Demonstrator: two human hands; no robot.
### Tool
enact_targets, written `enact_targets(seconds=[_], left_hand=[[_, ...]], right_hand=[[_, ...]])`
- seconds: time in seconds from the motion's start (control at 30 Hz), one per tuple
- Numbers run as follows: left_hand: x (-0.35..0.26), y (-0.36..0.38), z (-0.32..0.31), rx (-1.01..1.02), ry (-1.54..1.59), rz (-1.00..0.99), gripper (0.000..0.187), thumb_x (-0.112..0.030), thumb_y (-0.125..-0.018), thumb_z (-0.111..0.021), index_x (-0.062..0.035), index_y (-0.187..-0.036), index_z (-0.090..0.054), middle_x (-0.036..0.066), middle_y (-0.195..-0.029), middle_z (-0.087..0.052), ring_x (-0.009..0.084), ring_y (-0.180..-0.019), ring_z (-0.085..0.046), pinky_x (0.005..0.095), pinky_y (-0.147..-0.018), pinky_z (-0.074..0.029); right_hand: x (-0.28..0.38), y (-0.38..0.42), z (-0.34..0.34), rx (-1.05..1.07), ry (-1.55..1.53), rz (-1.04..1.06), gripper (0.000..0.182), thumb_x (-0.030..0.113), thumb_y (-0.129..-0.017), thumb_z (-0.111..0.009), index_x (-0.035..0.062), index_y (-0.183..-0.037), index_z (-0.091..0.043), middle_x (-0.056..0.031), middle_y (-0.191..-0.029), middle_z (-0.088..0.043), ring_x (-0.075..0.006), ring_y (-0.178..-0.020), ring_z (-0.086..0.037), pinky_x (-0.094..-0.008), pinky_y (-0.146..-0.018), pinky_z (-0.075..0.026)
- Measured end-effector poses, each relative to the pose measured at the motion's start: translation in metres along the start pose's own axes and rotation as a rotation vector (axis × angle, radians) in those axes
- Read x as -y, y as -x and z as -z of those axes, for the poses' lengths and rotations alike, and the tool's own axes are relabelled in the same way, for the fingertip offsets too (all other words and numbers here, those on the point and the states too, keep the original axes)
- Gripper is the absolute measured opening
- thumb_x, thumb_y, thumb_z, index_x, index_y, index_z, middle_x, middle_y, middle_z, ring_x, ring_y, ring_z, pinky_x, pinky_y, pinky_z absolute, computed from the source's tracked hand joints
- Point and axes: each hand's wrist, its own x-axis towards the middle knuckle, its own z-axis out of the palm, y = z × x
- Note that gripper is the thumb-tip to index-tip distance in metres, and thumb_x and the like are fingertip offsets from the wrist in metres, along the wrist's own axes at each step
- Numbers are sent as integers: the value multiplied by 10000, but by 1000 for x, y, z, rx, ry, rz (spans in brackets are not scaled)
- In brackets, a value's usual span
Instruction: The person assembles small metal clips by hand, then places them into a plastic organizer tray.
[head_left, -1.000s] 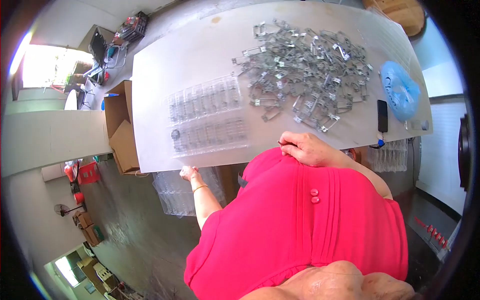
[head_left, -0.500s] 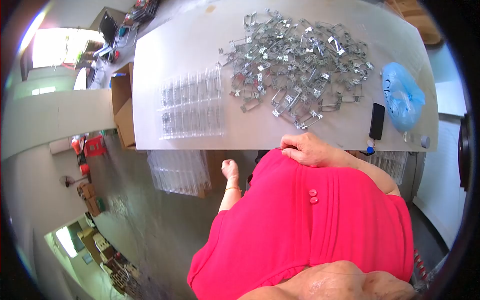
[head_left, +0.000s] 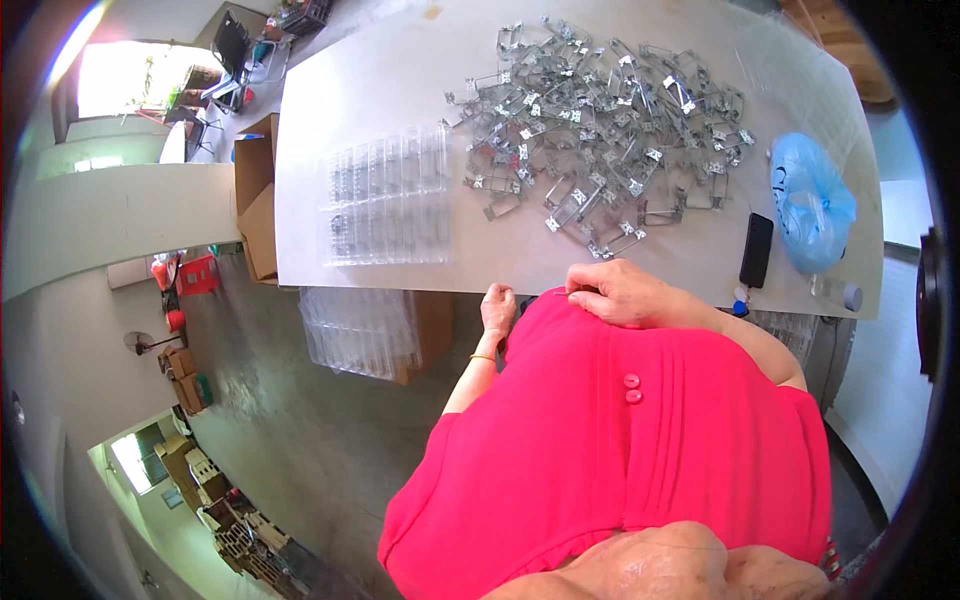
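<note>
My left hand (head_left: 497,308) is closed in a fist just off the table's front edge, beside the lower front of the pink-red shirt (head_left: 560,400). Whatever lies inside its fingers, if anything, is hidden. A yellow bangle (head_left: 483,356) circles that wrist. Against the front of the shirt, my right hand (head_left: 618,292) pinches the fabric near its hem between thumb and fingers. Beyond both hands, a heap of small metal wire-and-plate brackets (head_left: 600,140) covers the middle of the white table (head_left: 400,80). Neither hand touches the heap.
A clear ridged plastic tray (head_left: 390,200) lies on the table's left part. To the right are a black phone (head_left: 756,250) and a blue plastic bag (head_left: 812,205). More clear trays (head_left: 360,335) sit below the front edge. A cardboard box (head_left: 257,215) stands at the left side.
My left hand has come up and to the right, closer to the table edge and the shirt. My right hand stays at the shirt front. The view has shifted slightly.
</note>
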Motion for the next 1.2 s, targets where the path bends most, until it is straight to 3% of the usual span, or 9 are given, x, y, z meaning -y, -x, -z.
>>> enact_targets(seconds=[0.07,0.17,0.43,0.6,0.7,0.8,0.9,1.07,1.2], left_hand=[[-13,-12,0,65,-50,-9,163,-243,-927,-615,-104,-985,-679,170,-878,-709,343,-853,-701,432,-756,-547],[-43,-36,7,122,-77,-69,165,-231,-932,-596,-99,-989,-676,173,-867,-706,349,-846,-698,439,-750,-545],[-112,-92,19,200,16,-293,171,-235,-928,-582,-90,-983,-657,190,-858,-697,386,-841,-683,473,-760,-528],[-157,-125,17,241,5,-453,154,-182,-921,-616,-49,-982,-662,193,-795,-676,351,-750,-676,424,-693,-522],[-196,-172,9,149,48,-594,139,-172,-937,-599,-37,-949,-624,205,-777,-654,390,-744,-654,459,-680,-506],[-249,-231,-4,23,42,-749,135,-176,-936,-560,-60,-994,-599,212,-954,-647,417,-878,-637,497,-748,-500],[-301,-268,-17,36,-65,-727,181,-198,-916,-583,-47,-1014,-601,201,-1044,-632,390,-977,-625,473,-812,-510],[-339,-309,-70,87,-592,-611,315,-268,-869,-621,-37,-1082,-639,165,-1160,-638,338,-1125,-606,443,-925,-510],[-350,-310,-82,203,-605,-504,308,-187,-817,-625,-55,-1083,-703,183,-1168,-686,350,-1144,-633,434,-958,-510]], right_hand=[[4,0,2,-56,-20,-37,168,184,-963,-600,26,-1017,-609,-167,-842,-659,-302,-772,-651,-403,-700,-493],[11,-2,5,-128,-28,-65,188,215,-953,-591,37,-1004,-621,-177,-842,-678,-348,-793,-668,-434,-708,-503],[11,-26,-3,-206,-29,-131,171,228,-941,-598,68,-992,-625,-153,-828,-675,-340,-774,-670,-429,-690,-505],[11,-39,-2,-245,-59,-189,182,246,-938,-605,75,-996,-628,-145,-824,-676,-334,-762,-672,-420,-684,-507],[10,-44,-2,-265,-72,-240,189,257,-941,-608,77,-993,-630,-141,-825,-679,-325,-761,-674,-414,-683,-509],[3,-47,-2,-279,-81,-254,195,266,-945,-613,77,-990,-631,-139,-826,-681,-315,-763,-677,-410,-683,-511],[-5,-45,-5,-317,-112,-277,208,279,-949,-622,80,-1008,-639,-146,-828,-676,-313,-780,-681,-405,-693,-515],[-14,-39,-7,-341,-138,-397,272,339,-959,-620,78,-1032,-641,-181,-878,-677,-333,-837,-683,-399,-725,-520],[-28,-27,-14,-396,-205,-378,334,380,-952,-641,68,-1068,-646,-123,-892,-693,-195,-843,-668,-336,-767,-516]])
